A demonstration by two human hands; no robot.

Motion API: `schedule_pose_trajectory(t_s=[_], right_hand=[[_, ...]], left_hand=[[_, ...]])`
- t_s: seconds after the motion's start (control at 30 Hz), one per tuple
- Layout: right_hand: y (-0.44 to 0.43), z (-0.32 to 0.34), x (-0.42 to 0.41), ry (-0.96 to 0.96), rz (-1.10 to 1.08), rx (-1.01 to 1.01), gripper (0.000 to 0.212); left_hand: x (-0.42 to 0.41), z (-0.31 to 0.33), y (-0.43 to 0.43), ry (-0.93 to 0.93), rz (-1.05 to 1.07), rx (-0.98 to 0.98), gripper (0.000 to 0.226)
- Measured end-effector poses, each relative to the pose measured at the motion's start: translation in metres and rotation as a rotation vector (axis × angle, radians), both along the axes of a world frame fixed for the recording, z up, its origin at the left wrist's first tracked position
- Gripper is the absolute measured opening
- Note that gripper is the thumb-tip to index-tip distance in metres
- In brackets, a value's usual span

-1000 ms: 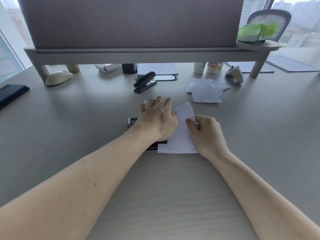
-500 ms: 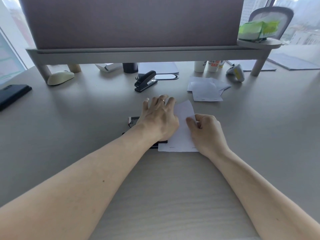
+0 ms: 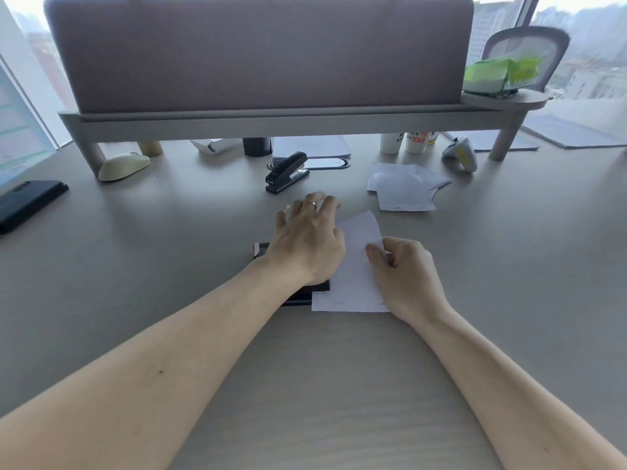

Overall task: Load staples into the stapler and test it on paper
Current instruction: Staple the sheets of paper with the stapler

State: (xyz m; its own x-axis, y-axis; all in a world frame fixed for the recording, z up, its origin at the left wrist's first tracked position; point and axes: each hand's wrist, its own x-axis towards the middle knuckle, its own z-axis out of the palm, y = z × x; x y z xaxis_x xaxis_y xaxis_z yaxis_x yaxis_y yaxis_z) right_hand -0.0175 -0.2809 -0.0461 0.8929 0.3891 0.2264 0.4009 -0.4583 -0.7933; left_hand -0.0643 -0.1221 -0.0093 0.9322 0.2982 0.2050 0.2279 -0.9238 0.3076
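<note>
Grey desk; mauve fabric partition on raised shelf; mesh chair; daylit windows, city beyond.

An office is showing: a fabric divider panel is standing on a desk, a mouse and paper slips lying before it, a mesh chair and seemingly high-rise windows behind.
</note>
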Motion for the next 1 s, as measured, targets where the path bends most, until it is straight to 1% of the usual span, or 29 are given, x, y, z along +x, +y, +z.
schedule_pose_trajectory(t_s=[0.07, 0.1, 0.13, 0.2, 0.27, 0.33, 0.43, 0.47, 0.53, 0.57, 0.67, 0.7, 0.73, 0.77, 0.83, 1.0], right_hand=[[0.000, 0.002, -0.001, 0.007, 0.004, 0.003, 0.041], [-0.001, 0.002, -0.002, 0.005, 0.004, 0.003, 0.041], [-0.001, 0.002, -0.002, 0.002, 0.003, 0.004, 0.042], [-0.001, 0.002, -0.003, 0.003, 0.008, 0.009, 0.042], [-0.002, 0.004, -0.003, 0.002, 0.011, 0.013, 0.043], [-0.002, 0.002, -0.002, 0.009, 0.012, 0.026, 0.043], [-0.003, 0.000, -0.001, 0.040, 0.005, 0.036, 0.038], [-0.002, 0.000, -0.002, 0.046, 0.004, 0.038, 0.032], [-0.002, 0.004, -0.005, 0.081, -0.002, 0.047, 0.015], [-0.002, 0.007, -0.008, 0.101, -0.017, 0.047, 0.023], [-0.003, 0.007, -0.013, 0.100, 0.014, 0.024, 0.087], [-0.003, 0.007, -0.015, 0.090, 0.037, 0.003, 0.103], [-0.003, 0.008, -0.017, 0.083, 0.053, -0.019, 0.115], [-0.003, 0.009, -0.018, 0.075, 0.064, -0.041, 0.123], [-0.002, 0.011, -0.020, 0.052, 0.065, -0.093, 0.131], [0.000, 0.012, -0.020, 0.046, 0.063, -0.148, 0.130]], left_hand=[[0.001, 0.002, 0.003, -0.061, 0.001, -0.054, 0.041], [0.001, 0.004, 0.004, -0.124, -0.001, -0.077, 0.037], [0.001, 0.006, 0.004, -0.206, 0.000, -0.094, 0.035], [-0.004, 0.011, 0.004, -0.388, -0.008, -0.107, 0.039], [-0.015, 0.016, 0.006, -0.509, -0.038, -0.138, 0.038], [-0.033, 0.021, 0.009, -0.492, -0.108, -0.240, 0.030], [-0.062, 0.020, 0.016, -0.328, -0.272, -0.289, 0.009], [-0.070, 0.018, 0.020, -0.265, -0.315, -0.281, 0.011], [-0.079, 0.011, 0.028, -0.180, -0.360, -0.222, 0.025], [-0.080, 0.008, 0.031, -0.159, -0.359, -0.199, 0.028], [-0.080, 0.001, 0.033, -0.152, -0.346, -0.205, 0.026], [-0.080, -0.001, 0.032, -0.159, -0.350, -0.220, 0.025], [-0.079, -0.003, 0.031, -0.167, -0.355, -0.234, 0.023], [-0.079, -0.004, 0.030, -0.178, -0.361, -0.244, 0.022], [-0.079, -0.005, 0.029, -0.185, -0.360, -0.259, 0.021], [-0.079, -0.007, 0.030, -0.182, -0.338, -0.263, 0.023]])
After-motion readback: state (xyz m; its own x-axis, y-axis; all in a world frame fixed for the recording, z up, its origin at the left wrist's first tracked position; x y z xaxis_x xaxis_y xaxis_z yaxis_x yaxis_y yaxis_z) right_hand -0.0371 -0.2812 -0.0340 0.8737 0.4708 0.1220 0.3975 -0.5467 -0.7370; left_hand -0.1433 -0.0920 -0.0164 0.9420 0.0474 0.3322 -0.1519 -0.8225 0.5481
